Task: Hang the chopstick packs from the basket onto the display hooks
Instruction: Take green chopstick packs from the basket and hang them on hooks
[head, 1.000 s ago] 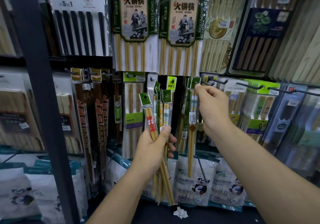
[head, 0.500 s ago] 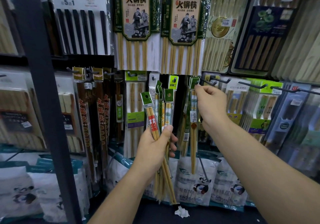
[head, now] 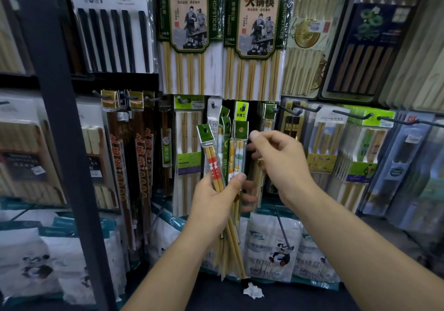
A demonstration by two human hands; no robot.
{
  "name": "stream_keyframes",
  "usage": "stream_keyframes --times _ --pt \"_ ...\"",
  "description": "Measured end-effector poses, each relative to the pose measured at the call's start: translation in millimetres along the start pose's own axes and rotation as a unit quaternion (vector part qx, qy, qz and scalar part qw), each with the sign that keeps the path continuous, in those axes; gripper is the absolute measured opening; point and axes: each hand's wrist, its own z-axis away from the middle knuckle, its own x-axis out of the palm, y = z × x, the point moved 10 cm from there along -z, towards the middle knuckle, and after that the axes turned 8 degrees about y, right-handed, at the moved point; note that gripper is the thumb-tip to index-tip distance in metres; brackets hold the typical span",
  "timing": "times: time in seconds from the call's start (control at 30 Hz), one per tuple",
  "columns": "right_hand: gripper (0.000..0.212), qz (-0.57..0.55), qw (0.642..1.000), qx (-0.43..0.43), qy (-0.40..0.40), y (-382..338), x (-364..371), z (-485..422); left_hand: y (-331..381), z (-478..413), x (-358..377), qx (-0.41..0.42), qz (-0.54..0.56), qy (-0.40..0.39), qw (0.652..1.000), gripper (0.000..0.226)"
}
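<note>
My left hand (head: 216,205) is closest to me, wrapped around a fanned bunch of slim clear-plastic chopstick packs with green card headers (head: 228,157). I grip them low on the sticks, thumb pressed across the front, so the headers stand up free and each punched hole faces me. The front pack, a pair of bamboo sticks with a red printed band (head: 212,166), leans off to the left, which separates its header from the others.

My right hand (head: 281,164) hovers just beside the bunch at header height. It holds nothing; the thumb is raised and the fingers are loosely curled toward the rightmost pack with the gold-ringed hole (head: 241,131), placed, I judge, to pinch that header and lift it clear.

Behind the hands, the black metal display hooks (head: 298,111) jut from the back panel, tips turned up so hung goods stay on. One narrow pack with a green header (head: 269,112) hangs on a peg there, level with my reach. Long bamboo hotpot chopstick packs with dark green labels (head: 189,34) fill the row above. The basket is not in view.
</note>
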Motion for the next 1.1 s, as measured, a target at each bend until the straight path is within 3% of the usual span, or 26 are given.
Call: stream_keyframes --times 0.17,0.4,0.57,0.8,0.97,1.1 --pt "0.017 0.021 0.999 -0.024 -0.013 -4.9 5.3 4.9 -8.7 0.0 3.5 -0.016 0.016 -0.018 1.000 0.004" --pt "0.024 -0.043 0.996 0.004 0.079 -5.8 -24.1 -16.1 -12.5 -6.2 -10.4 -0.010 -0.036 0.033 0.999 0.029" --pt "0.033 -0.061 0.991 0.008 0.115 -5.4 -36.3 -33.2 -14.7 -2.6 -3.5 -0.047 -0.011 0.003 0.999 0.027" --pt "0.036 -0.043 0.989 -0.020 0.138 -3.6 -37.1 -38.7 -14.2 0.8 4.5 -0.053 -0.015 -0.045 0.997 0.054" --pt "0.036 -0.039 0.988 -0.034 0.144 -3.0 -37.1 -42.6 -15.6 0.2 4.1 -0.060 -0.010 -0.053 0.997 0.022" --pt "0.036 -0.032 0.987 -0.043 0.149 -1.2 -36.6 -47.1 -18.5 0.5 1.7 -0.086 0.014 -0.040 0.995 0.014"
